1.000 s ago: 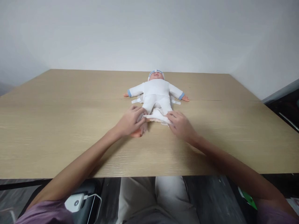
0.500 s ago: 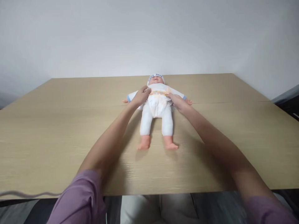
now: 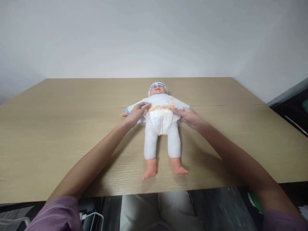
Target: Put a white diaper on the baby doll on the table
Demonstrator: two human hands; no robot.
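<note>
Nearer the front edge of the desk [image 3: 72,134] than in the earlier frame, the doll [image 3: 158,97] has slid toward the person, while the front of the diaper [image 3: 161,123] remains up over the belly. It lies face up, arms spread wide, legs straight, and its bare feet [image 3: 179,166] point toward the near edge. The left hand [image 3: 148,106] seems to pinch the upper corner of the diaper front between thumb and fingers; the right hand [image 3: 173,110] does much the same at the opposite corner, its thumb toward the orange-printed waistband. Thin white wings [image 3: 141,122] stick out beside the hips, partly under the hands, and whether any tab is fastened cannot be made out. Judging from this, the step in hand is setting the diaper's front flat and centred; the next move calls for keeping it snug against the belly while a side wing is brought forward over it, without twisting the waistband. As for containers, the nearest thing to one is the diaper itself, wrapped about the doll's hips; a dark unit [image 3: 288,104] stands at the right, its contents too shadowed to name.
</note>
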